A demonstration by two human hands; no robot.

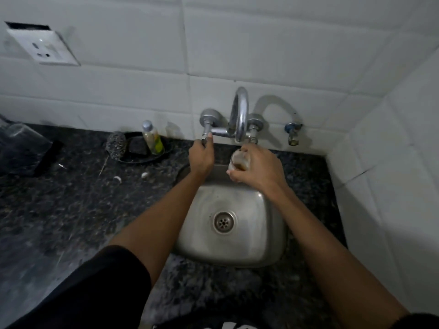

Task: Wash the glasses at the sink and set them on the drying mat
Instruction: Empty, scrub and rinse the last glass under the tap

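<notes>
A small glass [238,160] with brownish residue inside is held just under the spout of the chrome wall tap [240,115], over the back of the steel sink [259,238]. My right hand [257,168] is wrapped around the glass from the right. My left hand [202,156] reaches up and grips the tap's left handle [207,136]. No running water can be made out. At the far left a clear upturned glass [22,136] sits on a dark mat [42,160].
A black dish [152,157] behind the sink's left holds a steel scourer [116,144], a dark sponge [138,145] and a small soap bottle [152,137]. A second valve [293,132] sticks out at the right. White tiled walls close the corner at the back and right. The counter [71,205] is dark granite.
</notes>
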